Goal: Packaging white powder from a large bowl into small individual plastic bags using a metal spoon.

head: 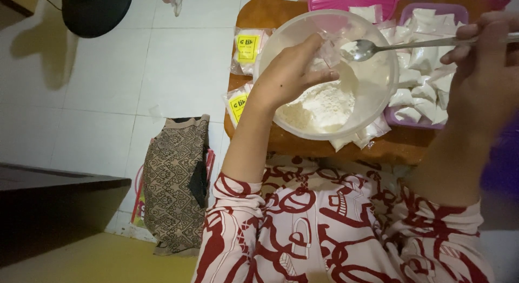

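white sleeves and clothing with dark red line print.

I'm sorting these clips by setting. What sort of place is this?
Probably a home, with someone seated on a white tiled floor at a low wooden table. The left hand holds a small bag over a bowl of white powder; the right hand holds a spoon.

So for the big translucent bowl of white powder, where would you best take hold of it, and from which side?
Grip the bowl by its rim on the near right, probably coming from the person's side. The rim is bare there, while the left hand holding a small clear bag covers the left edge and the spoon in the right hand crosses the far right. Filled packets crowd the right.
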